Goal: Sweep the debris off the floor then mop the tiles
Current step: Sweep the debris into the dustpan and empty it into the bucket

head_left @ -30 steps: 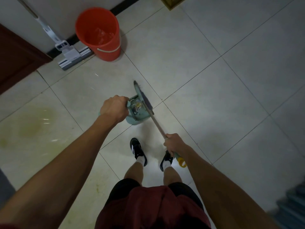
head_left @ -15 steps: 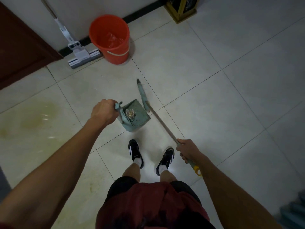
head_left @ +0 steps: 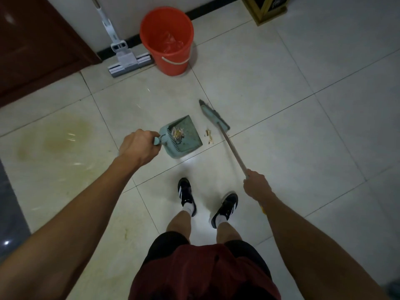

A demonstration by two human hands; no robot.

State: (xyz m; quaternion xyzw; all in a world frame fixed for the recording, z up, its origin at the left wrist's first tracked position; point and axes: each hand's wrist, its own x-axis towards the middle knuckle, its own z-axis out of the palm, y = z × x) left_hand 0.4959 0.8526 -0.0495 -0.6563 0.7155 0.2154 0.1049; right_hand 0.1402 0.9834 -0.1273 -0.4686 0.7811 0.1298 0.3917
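Gripping items, listed from the dustpan [head_left: 184,137] outward: your left hand [head_left: 138,147] is curled round its short handle; the pan is pale green moulded plastic, a flat-floored scoop with a comb-toothed edge, holding a crumpled foil-like scrap with yellowish bits. Just right of the pan's open lip lies the debris [head_left: 209,137], small pale crumbs on the glossy tile floor [head_left: 281,131]. Right of the crumbs stands the broom [head_left: 214,116], a narrow green head on a thin pale shaft; your right hand [head_left: 256,187] is clenched round that shaft, near and right of the pan. Beyond the pan, against the wall: an orange plastic bucket [head_left: 166,20], round, with a white bail, and touching it a flat grey mop [head_left: 129,61] on a white pole. Left of the pan, a yellowish stain [head_left: 62,137]. Since half a second ago the broom head has swung away from the pan, uncovering the crumbs.
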